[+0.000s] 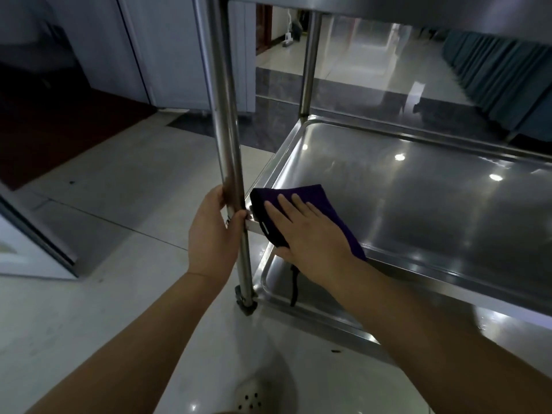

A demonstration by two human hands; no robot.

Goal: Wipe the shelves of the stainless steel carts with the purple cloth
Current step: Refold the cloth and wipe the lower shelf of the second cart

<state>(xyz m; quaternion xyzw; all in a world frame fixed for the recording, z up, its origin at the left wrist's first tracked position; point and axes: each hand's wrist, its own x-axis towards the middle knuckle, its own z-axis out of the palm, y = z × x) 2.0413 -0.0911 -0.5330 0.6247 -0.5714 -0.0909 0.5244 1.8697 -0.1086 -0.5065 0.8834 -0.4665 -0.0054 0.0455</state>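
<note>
The stainless steel cart fills the right half of the head view. Its middle shelf [418, 186] is a shiny tray with a raised rim. The purple cloth [301, 198] lies on the shelf's near left corner. My right hand [310, 237] presses flat on the cloth, fingers straight and spread. My left hand [213, 234] grips the cart's near left upright post [225, 121] just beside that corner. The bottom shelf [301, 297] shows below, partly hidden by my right forearm. A black strap dangles from the cloth over it.
The top shelf's underside [418, 13] runs along the upper edge. A far post [310, 61] stands behind. A castor wheel [246, 303] sits at the near post's foot. Pale tiled floor [119, 294] surrounds the cart; a dark mat lies far left and blue-green drapery far right.
</note>
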